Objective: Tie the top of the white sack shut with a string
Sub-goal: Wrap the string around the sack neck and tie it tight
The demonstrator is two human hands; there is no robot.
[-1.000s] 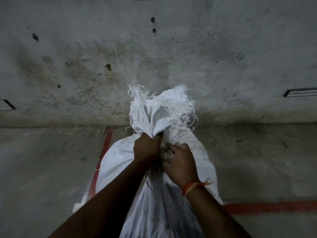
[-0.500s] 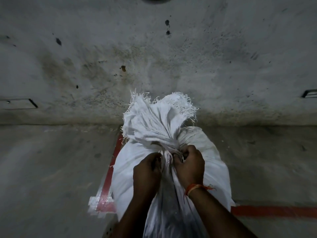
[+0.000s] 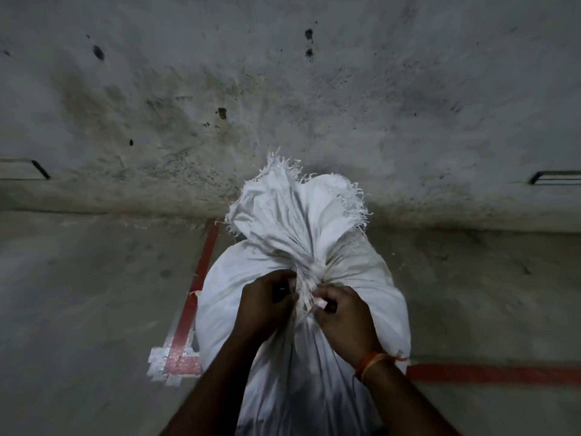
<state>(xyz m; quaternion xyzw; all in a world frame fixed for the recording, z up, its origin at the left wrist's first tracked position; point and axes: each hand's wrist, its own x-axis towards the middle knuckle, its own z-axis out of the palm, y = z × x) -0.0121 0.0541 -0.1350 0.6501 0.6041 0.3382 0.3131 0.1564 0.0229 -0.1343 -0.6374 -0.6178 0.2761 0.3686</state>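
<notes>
A full white woven sack [image 3: 361,278] stands on the floor against the wall, its frayed top [image 3: 295,212] bunched into a neck above my hands. A whitish string [image 3: 306,297] runs around the neck and down between my hands. My left hand [image 3: 267,305] is closed on the string at the left side of the neck. My right hand [image 3: 344,319], with an orange thread on its wrist, pinches the string's end at the right side. The knot itself is partly hidden by my fingers.
A stained concrete wall [image 3: 283,105] rises just behind the sack. Red tape lines [image 3: 204,256] run on the grey floor, one along the sack's left side, another [image 3: 487,374] to the right, with a taped corner mark [image 3: 174,363] at lower left.
My hands have slid down from gripping the bunched top to the neck, where they now hold the string ends. The frayed top has fallen forward, and the view has shifted closer.
</notes>
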